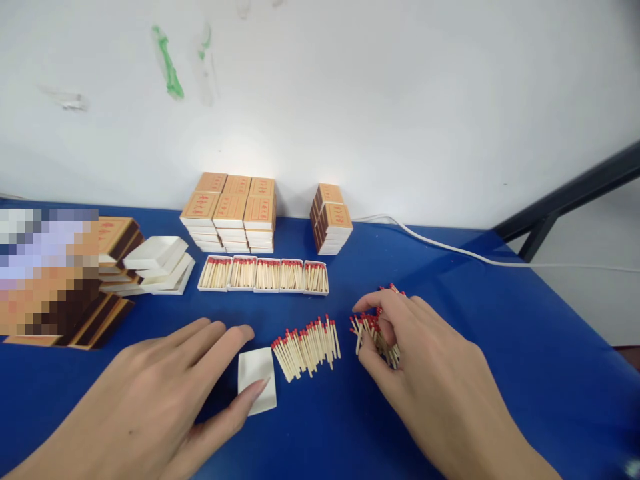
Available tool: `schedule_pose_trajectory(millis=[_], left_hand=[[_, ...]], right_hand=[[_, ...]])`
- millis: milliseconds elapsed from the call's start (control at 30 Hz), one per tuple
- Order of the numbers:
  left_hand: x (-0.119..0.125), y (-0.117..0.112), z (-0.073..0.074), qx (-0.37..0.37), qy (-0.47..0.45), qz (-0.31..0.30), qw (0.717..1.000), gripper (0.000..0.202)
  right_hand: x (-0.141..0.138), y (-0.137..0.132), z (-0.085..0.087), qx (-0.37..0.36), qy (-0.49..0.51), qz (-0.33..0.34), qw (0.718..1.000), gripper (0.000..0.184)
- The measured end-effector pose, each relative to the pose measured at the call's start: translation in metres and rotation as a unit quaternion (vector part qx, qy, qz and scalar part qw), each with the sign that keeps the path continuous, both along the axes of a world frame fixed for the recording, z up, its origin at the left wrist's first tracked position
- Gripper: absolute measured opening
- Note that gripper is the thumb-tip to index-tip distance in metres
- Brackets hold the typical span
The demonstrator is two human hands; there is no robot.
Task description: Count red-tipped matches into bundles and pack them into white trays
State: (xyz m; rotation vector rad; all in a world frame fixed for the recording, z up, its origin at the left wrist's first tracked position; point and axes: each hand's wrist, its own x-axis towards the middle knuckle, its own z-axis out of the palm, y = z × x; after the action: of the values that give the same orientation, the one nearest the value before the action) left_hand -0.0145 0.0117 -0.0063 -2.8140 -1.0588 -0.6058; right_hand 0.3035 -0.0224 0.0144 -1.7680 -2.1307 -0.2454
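Observation:
My left hand (pixel 165 393) lies flat on the blue table (pixel 525 373), fingers stretched out, its thumb tip touching an empty white matchbox tray (pixel 256 373). A loose bunch of red-tipped matches (pixel 307 347) lies just right of that tray. My right hand (pixel 425 367) has its fingers curled round a second heap of matches (pixel 373 330), pinching some of them. Behind, a row of several white trays filled with matches (pixel 264 275) stands side by side.
Stacks of tan matchboxes (pixel 230 217) and a smaller stack (pixel 331 220) stand against the white wall. Empty white trays (pixel 160 263) and brown sleeves (pixel 117 240) pile up at the left. A white cable (pixel 450 248) runs along the back right.

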Motion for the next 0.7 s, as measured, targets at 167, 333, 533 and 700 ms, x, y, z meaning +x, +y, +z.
schedule_pose_trajectory(millis=[167, 333, 533, 700], left_hand=[[-0.0008, -0.0002, -0.0004, 0.000, 0.007, -0.001, 1.000, 0.036], [-0.0005, -0.0002, -0.0004, 0.007, 0.013, -0.001, 1.000, 0.036], [0.0000, 0.0000, 0.0008, 0.006, 0.008, -0.002, 1.000, 0.037], [-0.0014, -0.0001, -0.0006, -0.015, -0.028, 0.008, 0.999, 0.036]], right_hand=[[-0.0033, -0.0019, -0.0026, -0.006, 0.010, 0.001, 1.000, 0.014], [-0.0023, -0.0015, 0.0002, -0.016, 0.015, 0.008, 1.000, 0.011], [-0.0021, -0.0012, -0.0015, -0.021, 0.014, 0.003, 1.000, 0.012], [-0.0049, -0.0020, -0.0019, -0.031, 0.024, 0.004, 0.999, 0.008]])
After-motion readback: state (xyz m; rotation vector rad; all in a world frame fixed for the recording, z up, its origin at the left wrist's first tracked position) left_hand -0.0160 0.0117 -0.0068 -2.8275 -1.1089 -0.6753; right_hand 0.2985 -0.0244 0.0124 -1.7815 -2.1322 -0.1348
